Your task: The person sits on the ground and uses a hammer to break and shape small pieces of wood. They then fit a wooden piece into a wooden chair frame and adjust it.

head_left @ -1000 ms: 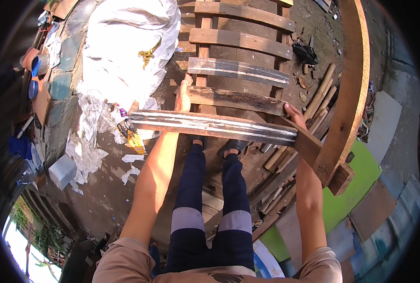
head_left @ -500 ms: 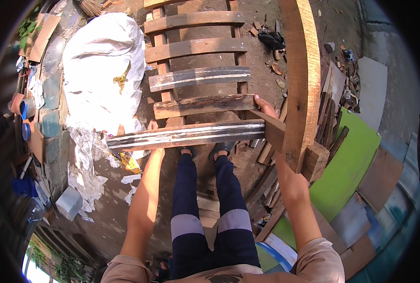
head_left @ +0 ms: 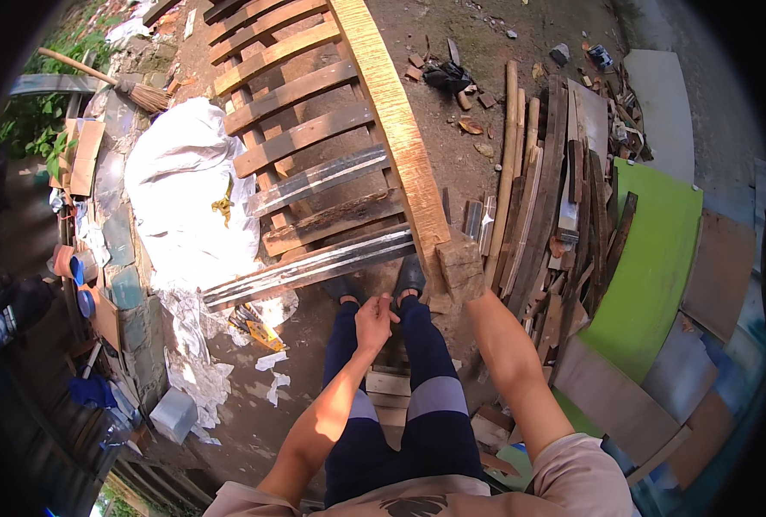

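Note:
A slatted wooden frame (head_left: 318, 138), ladder-like with several crosspieces, stretches away from me. Its near slat (head_left: 310, 269) is dark with white stripes. Along its right side runs a thick sunlit beam (head_left: 391, 121), ending near me at a wooden block (head_left: 460, 263). My left hand (head_left: 377, 323) is in front of my legs, below the near slat and apart from it; its fingers are loosely bent with nothing visible in them. My right forearm (head_left: 516, 362) reaches up to the block, and the fingers of that hand are hidden behind the wood.
A large white sack (head_left: 193, 185) lies to the left, with torn white sheeting below it. On the right are stacked wood strips (head_left: 533, 207) and a green panel (head_left: 650, 276). A broom (head_left: 142, 93) lies at the far left. Scrap wood is near my feet.
The frame has swung so its far end points left, its thick beam now slanting. My left hand has let go of the near slat and moved right. My right hand has gone behind the block.

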`<state>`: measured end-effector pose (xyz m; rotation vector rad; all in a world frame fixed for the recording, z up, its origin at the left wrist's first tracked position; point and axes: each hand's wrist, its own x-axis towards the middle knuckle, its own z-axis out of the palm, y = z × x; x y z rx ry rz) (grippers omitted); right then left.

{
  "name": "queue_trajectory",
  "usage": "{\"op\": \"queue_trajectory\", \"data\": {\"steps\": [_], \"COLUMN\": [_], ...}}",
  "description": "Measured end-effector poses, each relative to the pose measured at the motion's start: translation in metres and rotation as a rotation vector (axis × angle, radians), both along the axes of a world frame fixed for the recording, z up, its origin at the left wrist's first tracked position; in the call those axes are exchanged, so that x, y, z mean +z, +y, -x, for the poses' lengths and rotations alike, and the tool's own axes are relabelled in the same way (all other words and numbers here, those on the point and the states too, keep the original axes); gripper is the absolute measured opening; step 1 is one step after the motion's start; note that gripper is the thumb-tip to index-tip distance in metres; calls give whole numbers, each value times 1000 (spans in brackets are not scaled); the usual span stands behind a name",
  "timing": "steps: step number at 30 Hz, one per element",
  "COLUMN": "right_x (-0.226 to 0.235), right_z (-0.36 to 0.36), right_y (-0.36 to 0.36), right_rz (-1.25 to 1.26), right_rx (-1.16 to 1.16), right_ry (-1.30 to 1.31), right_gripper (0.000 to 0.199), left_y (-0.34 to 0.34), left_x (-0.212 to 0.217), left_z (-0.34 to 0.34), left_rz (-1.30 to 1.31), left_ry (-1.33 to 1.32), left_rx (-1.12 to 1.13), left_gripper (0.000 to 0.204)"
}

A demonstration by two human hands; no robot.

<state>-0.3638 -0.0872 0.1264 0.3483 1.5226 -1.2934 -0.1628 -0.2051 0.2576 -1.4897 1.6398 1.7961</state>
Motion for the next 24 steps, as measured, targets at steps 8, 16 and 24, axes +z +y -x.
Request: {"op": "queue_trajectory", "data": {"steps": [8, 16, 24], "right_x": [48, 72, 77], "right_z": [-32, -54, -86], "right_y": [36, 98, 109], "right_rz": [-82, -424, -456], "right_rx": [-147, -347, -479], "right_ry": [51, 99, 26], "right_gripper": [32, 33, 39], "left_y": [28, 19, 3], "left_x": [3, 8, -33], "left_z": [28, 41, 30], "left_rz": [474, 434, 329], "left_ry": [186, 309, 288], "left_rx": [-112, -181, -335], "left_gripper": [25, 33, 46]}}
